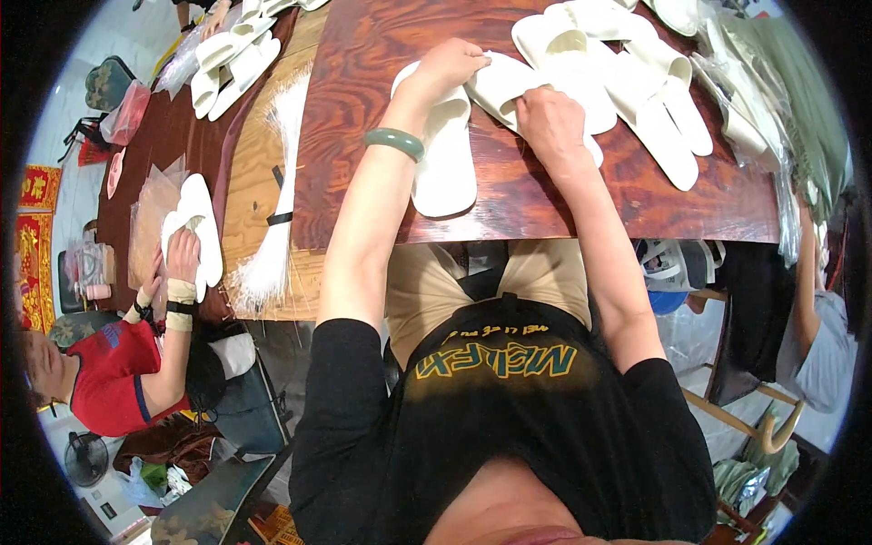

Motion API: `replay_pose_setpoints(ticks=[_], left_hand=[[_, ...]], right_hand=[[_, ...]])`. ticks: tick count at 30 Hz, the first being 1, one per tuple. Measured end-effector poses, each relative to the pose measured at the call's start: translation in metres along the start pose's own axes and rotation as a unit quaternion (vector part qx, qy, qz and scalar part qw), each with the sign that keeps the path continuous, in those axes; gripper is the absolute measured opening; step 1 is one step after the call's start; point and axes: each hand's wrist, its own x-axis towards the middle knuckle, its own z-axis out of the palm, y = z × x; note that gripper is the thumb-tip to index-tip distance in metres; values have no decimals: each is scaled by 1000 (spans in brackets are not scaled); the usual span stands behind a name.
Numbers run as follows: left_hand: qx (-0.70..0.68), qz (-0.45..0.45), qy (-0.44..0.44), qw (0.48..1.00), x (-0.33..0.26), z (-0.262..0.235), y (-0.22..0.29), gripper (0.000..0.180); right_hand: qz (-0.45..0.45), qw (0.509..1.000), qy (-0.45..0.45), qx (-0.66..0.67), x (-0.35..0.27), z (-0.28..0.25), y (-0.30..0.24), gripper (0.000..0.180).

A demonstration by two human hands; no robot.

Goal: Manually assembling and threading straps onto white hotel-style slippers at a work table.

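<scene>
Two white slippers lie in front of me on the red-brown wooden table. My left hand (447,73), below a green bangle (395,141) on the wrist, reaches across the toe of the left slipper (445,163). Its fingertips are closed at the upper edge of the slanted middle slipper (500,89). My right hand (550,125) has its fingers curled at that slipper's strap opening, gripping it. What lies under the right fingers is hidden. The middle slipper's heel shows just beyond my right wrist.
More white slippers (649,109) lie overlapping to the right. Plastic bags (745,100) cover the table's right end. White strips, like zip ties (282,182), lie bundled at the left. Farther left, a co-worker in red (123,372) handles another slipper (195,222) on a brown-covered table (150,145).
</scene>
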Motion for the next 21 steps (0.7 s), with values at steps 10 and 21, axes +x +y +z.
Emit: replay_pose_setpoints(ticks=[10,21], left_hand=[[-205,-22,-41,978,7,4,0,24],[-198,-34,-57,978,-4,-1,0,28]], right_hand=[[104,988,51,103,-7,17,3,15],[204,943,46,257,-3,20,-1,16]])
